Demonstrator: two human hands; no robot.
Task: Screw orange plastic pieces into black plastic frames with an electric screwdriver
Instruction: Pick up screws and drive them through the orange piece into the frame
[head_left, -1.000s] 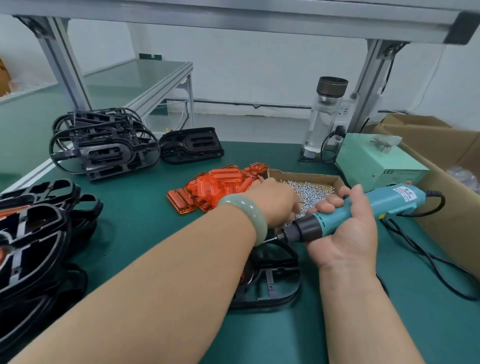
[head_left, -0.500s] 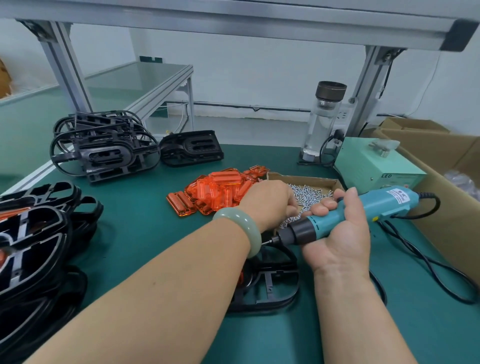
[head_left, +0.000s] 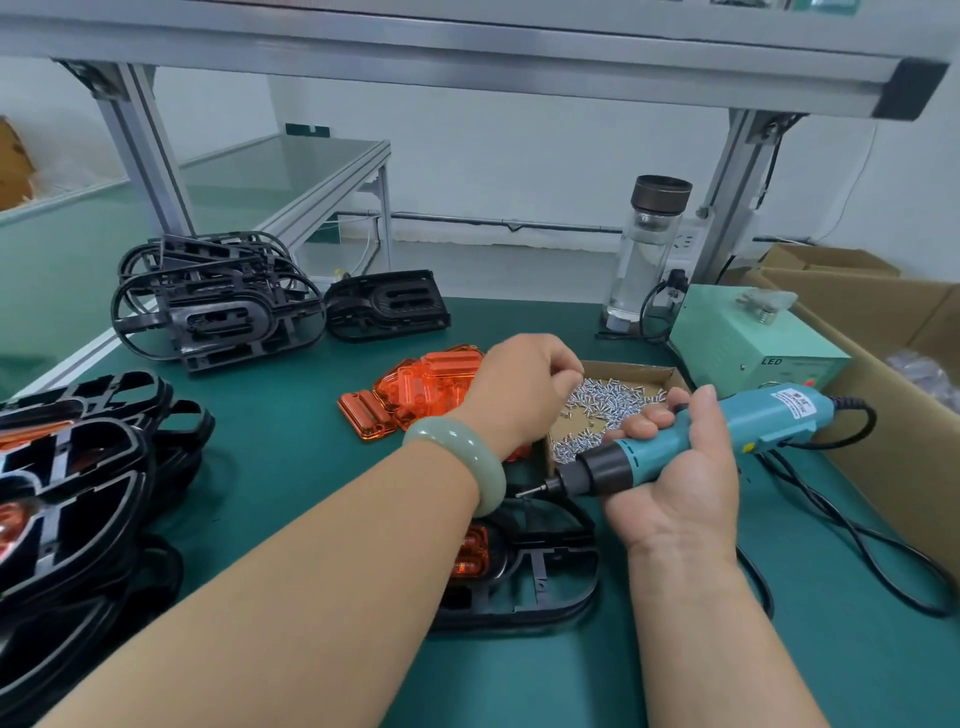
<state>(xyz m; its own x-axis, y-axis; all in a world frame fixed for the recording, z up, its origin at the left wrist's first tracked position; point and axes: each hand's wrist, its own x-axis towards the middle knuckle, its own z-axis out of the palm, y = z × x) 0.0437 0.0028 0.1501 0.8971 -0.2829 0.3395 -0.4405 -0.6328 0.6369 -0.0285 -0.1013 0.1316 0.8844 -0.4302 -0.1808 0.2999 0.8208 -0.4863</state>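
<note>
With the black frame (head_left: 540, 587) and its orange piece (head_left: 470, 553) flat on the table (head_left: 291, 457), pinch one screw in the left hand (head_left: 519, 387) grip over the screw box (head_left: 623, 376), then seat it on the bit of the electric screwdriver (head_left: 691, 444), clasped firmly in the right hand (head_left: 680, 483).

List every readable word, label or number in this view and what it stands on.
"LED": on the front face of the green power box.
White label on the electric screwdriver: printed lines, too small and blurred to read.
Markings on the wall socket behind the glass bottle: unreadable.
</note>
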